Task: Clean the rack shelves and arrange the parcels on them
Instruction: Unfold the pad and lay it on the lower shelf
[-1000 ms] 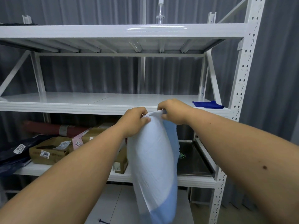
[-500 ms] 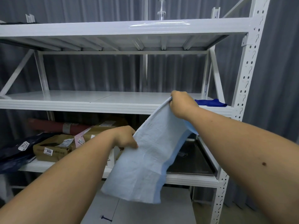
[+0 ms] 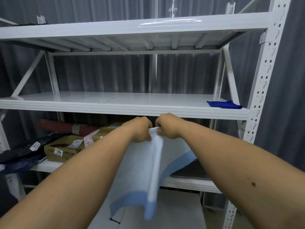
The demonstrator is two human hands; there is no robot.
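left hand fisted, arm outstretched | right hand fisted, arm outstretched | hands nearly touching

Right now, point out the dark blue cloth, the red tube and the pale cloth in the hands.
dark blue cloth (image 3: 224, 104): head view, its middle.
red tube (image 3: 64, 127): head view, its left half.
pale cloth (image 3: 140, 167): head view, its white middle panel.

The flat white metal middle shelf lies open from nine o'clock across to about two o'clock, where a crumpled dark blue cloth takes its right front corner beside the perforated white upright post. Both hands pinch a hanging pale blue-and-white towel just under that shelf's front edge, screening the centre of the lower shelf. At eight o'clock a brown cardboard parcel, a black plastic mailer bag and a dark red tube crowd the lower shelf's left half.
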